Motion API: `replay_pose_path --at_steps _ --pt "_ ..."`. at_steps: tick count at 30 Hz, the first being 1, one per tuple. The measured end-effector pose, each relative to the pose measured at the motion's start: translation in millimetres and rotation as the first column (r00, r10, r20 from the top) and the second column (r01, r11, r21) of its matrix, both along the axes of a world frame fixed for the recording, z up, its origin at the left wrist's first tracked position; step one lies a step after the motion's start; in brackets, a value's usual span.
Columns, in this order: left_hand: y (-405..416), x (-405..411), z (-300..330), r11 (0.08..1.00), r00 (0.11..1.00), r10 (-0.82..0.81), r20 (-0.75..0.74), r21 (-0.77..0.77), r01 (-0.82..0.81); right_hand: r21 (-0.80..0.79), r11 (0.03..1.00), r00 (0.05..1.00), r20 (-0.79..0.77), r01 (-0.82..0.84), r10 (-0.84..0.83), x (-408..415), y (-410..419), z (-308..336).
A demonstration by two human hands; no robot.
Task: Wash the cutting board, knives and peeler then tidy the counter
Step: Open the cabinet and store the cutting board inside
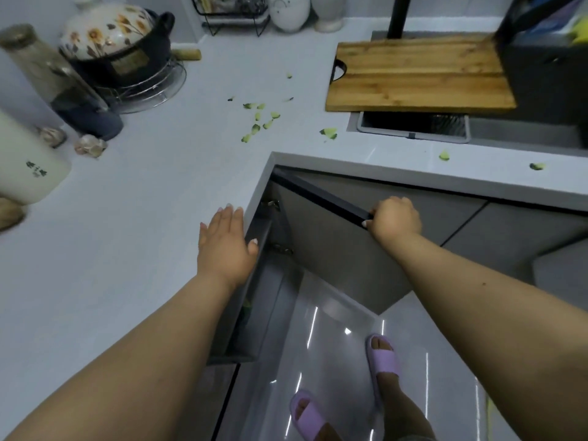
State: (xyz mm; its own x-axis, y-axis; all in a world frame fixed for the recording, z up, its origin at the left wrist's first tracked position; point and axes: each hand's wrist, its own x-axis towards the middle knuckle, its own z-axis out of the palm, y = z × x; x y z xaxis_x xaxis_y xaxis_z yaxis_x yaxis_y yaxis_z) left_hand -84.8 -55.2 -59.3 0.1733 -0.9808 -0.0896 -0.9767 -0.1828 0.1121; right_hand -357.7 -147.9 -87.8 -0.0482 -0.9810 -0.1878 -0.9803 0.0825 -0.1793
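Note:
A wooden cutting board (416, 74) lies across the back of the sink (413, 127), partly over the basin. Green vegetable scraps (259, 120) are scattered on the white counter (143, 192) between the pot and the sink. My left hand (224, 246) rests flat at the counter's inner corner edge, fingers apart, holding nothing. My right hand (394, 219) grips the top edge of a grey cabinet door (337, 249) that stands swung out below the counter. No knives or peeler show.
A dark pot with a floral lid (117, 46) sits on a wire trivet at the back left, beside a glass bottle (60, 84), a white canister (25, 163) and garlic bulbs (90, 146). A dark rack (547, 58) stands at the sink's right. My slippered feet (381, 358) are on the glossy floor.

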Motion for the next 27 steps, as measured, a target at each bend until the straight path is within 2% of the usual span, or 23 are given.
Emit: replay_pose_path --at_steps 1,3,5,6,8,9,11,13,15,18,23,25,27 --pt "-7.2 -2.6 1.9 1.0 1.0 0.003 -0.003 0.002 -0.003 -0.027 1.0 0.999 0.04 -0.015 0.016 -0.3 -6.4 4.8" --pt "-22.6 -9.1 5.9 1.0 1.0 -0.002 0.001 -0.004 0.002 -0.098 0.995 0.972 0.233 0.025 -0.001 -2.7 -23.5 21.1" --pt "-39.0 -17.1 9.9 1.0 1.0 -0.007 -0.003 -0.009 0.007 -0.079 0.988 0.871 0.486 0.132 -0.078 -5.7 -49.7 38.9" --pt "-47.6 -22.1 11.3 1.0 1.0 -0.011 -0.012 -0.008 0.011 -0.011 0.981 0.77 0.622 0.194 -0.145 -8.1 -66.0 46.7" --pt "-67.8 -35.4 13.7 1.0 0.998 -0.028 -0.054 -0.011 0.028 0.228 0.928 0.414 0.845 0.296 -0.339 -14.2 -98.5 64.3" --pt "-79.0 -43.6 15.1 0.999 0.996 -0.046 -0.082 -0.016 0.045 0.348 0.883 0.234 0.873 0.314 -0.427 -18.5 -113.0 71.9" --pt "-104.1 -62.5 17.9 0.994 0.989 -0.103 -0.105 -0.033 0.1 0.497 0.812 -0.013 0.855 0.304 -0.519 -28.9 -137.8 83.9" --pt "-131.7 -81.6 20.8 0.986 0.981 -0.164 -0.103 -0.03 0.161 0.596 0.752 -0.218 0.803 0.282 -0.554 -39.2 -161.9 86.5" --pt "-160.3 -98.4 19.6 0.981 0.977 -0.188 -0.098 0.038 0.193 0.681 0.684 -0.397 0.722 0.263 -0.567 -47.1 -187.0 85.2" --pt "-183.6 -110.3 14.9 0.963 0.984 -0.177 -0.028 0.2 0.179 0.752 0.607 -0.522 0.636 0.257 -0.568 -48.8 -208.7 83.3" --pt "-194.4 -114.7 19.7 0.955 0.974 -0.189 0.124 0.253 0.153 0.804 0.574 -0.692 0.504 0.157 -0.516 -51.2 -234.8 69.3" --pt "-194.6 -113.8 22.7 0.954 0.977 -0.176 0.122 0.266 0.138 0.813 0.565 -0.723 0.473 0.138 -0.504 -50.0 -237.9 61.4" --pt "-194.3 -114.2 23.2 0.955 0.98 -0.165 0.113 0.268 0.129 0.807 0.57 -0.711 0.49 0.152 -0.504 -50.0 -238.9 58.1"
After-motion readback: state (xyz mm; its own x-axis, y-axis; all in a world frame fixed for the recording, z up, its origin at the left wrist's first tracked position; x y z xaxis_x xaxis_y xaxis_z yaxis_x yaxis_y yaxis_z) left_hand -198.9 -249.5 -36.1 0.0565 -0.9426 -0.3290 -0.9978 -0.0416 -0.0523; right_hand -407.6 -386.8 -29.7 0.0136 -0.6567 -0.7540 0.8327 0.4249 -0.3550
